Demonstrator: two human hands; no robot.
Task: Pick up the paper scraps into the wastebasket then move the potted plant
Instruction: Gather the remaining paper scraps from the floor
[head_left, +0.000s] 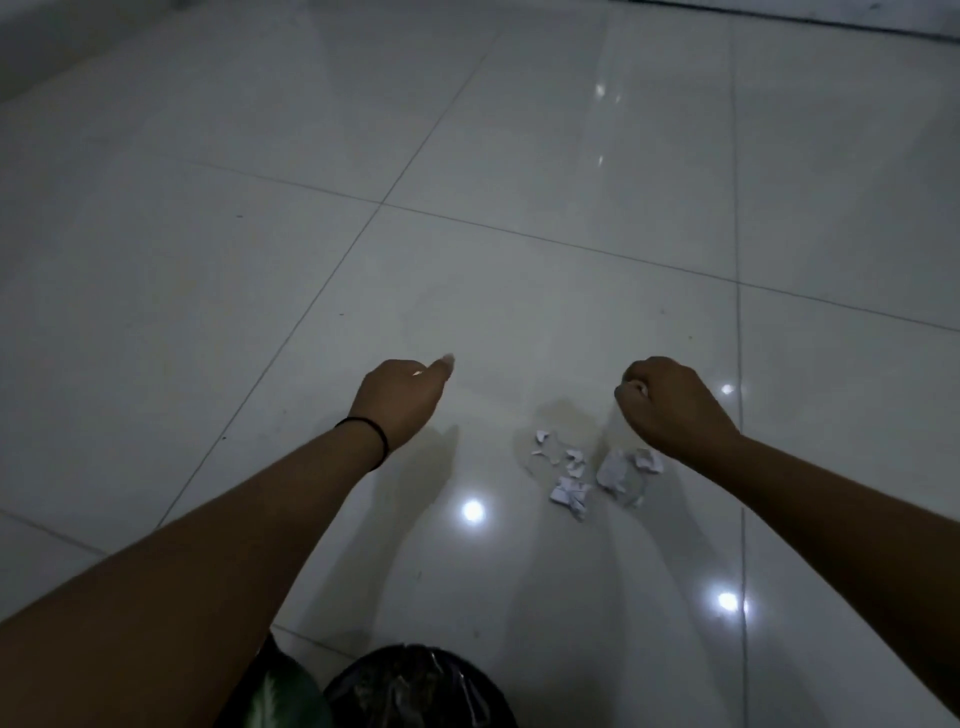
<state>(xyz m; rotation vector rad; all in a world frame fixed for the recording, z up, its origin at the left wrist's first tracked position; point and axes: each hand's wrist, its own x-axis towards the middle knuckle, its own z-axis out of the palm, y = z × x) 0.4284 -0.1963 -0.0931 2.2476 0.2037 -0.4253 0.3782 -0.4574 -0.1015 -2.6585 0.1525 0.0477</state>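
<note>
The right hand (670, 402) hangs over the floor with its back to the camera, fingers curled under into a loose fist, a pale fleck showing at the fingertips; whether that is paper held in the hand cannot be told; the forearm runs in from the lower right edge. The left hand (402, 397) is likewise turned knuckles-up, fingers folded beneath and one fingertip poking out to the upper right; nothing can be seen in its hold, and how far it is closed underneath cannot be told; a black band (370, 435) circles its wrist, and its forearm stretches in from the lower left corner. Around both hands lies glossy tiled floor (467, 156), pale, crossed by thin grout lines and spotted with lamp reflections, broad and bare ahead and to either side. The paper scraps (587, 475) lie in a small torn cluster on the floor just below and left of the right hand, between the two hands but nearer the right. At the bottom edge the wastebasket (415, 686), lined with a black bag, sits beside a green leaf of the potted plant (283, 696)
</note>
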